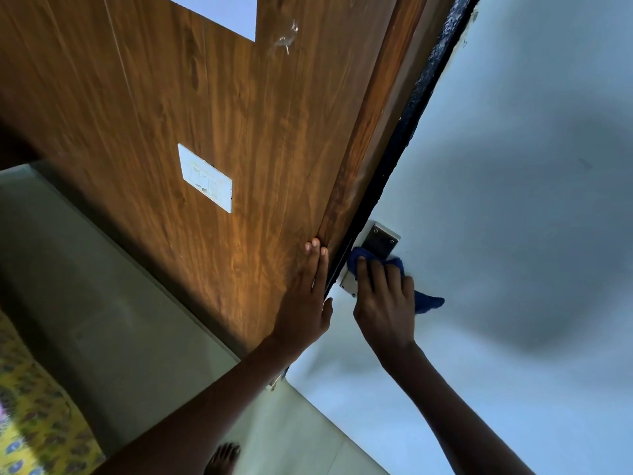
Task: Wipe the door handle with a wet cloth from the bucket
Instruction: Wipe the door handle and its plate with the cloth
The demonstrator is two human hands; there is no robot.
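The right hand [385, 303] is pressing a blue cloth [424, 299] onto the metal handle plate [380, 240], fingers curled around it. The left hand [306, 299] is lying flat on the wood panel [205, 97], fingers pressed together.

I see the blue cloth [394, 265] bunched over the middle of the door handle [380, 242], pressed against it, with one end trailing out to the right. The handle's steel plate shows bare above the cloth and again at its lower corner, screws visible.
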